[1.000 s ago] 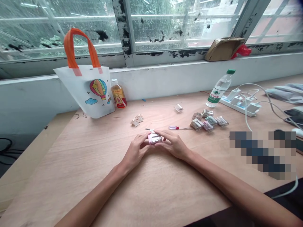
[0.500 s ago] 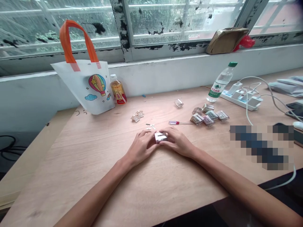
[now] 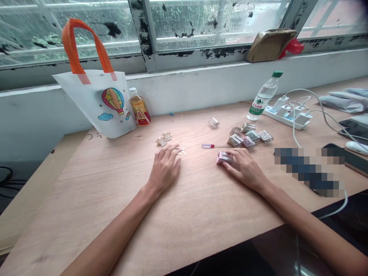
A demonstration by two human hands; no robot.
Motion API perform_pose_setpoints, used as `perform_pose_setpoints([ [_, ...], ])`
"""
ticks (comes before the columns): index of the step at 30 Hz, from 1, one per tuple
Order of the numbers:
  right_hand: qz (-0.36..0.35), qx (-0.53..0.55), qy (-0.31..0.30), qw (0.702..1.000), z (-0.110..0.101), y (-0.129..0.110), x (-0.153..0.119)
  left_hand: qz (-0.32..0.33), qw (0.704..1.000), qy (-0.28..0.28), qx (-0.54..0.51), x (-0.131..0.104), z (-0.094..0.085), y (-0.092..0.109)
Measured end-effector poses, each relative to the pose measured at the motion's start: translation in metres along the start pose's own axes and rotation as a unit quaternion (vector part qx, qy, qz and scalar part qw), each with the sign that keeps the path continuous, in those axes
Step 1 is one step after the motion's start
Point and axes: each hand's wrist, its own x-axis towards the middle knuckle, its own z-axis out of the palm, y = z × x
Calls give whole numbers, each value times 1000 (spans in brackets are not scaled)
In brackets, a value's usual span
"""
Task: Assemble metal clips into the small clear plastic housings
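Resting flat on the wooden table (image 3: 184, 214), the left hand (image 3: 165, 168) is open, palm down, fingers spread, gripping nothing; its fingertips lie just beside a few tiny metal bits (image 3: 181, 151). Over to the right hand (image 3: 244, 166): fingers curled onto a small pink box (image 3: 224, 157), which sits on the table with the fingertips pressed against its near side. Just beyond the box lies a red-handled screwdriver (image 3: 214, 146), shaft pointing right toward a cluster of small clear boxes (image 3: 248, 138). One more clear box (image 3: 214, 122) sits alone farther back, and two pale pieces (image 3: 163, 138) lie beyond the left hand. At the back edge: a white tote bag (image 3: 100, 103) with orange handles, an amber bottle (image 3: 138, 111) beside it, a water bottle (image 3: 261, 100) and a power strip (image 3: 286, 115).
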Motion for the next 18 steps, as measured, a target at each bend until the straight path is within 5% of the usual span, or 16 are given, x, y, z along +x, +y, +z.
perform_pose_setpoints([
  [4,80,-141,65,985,-5,20,-8,-91,988,101,68,14,-6,-45],
  [9,98,-176,121,972,3,-7,-1,-130,984,83,92,18,-9,-89],
  [13,-17,-80,31,996,24,-52,13,-95,992,7,77,21,-5,-92],
  [18,-69,35,-35,996,62,-79,60,-98,992,-3,74,31,-5,-90],
])
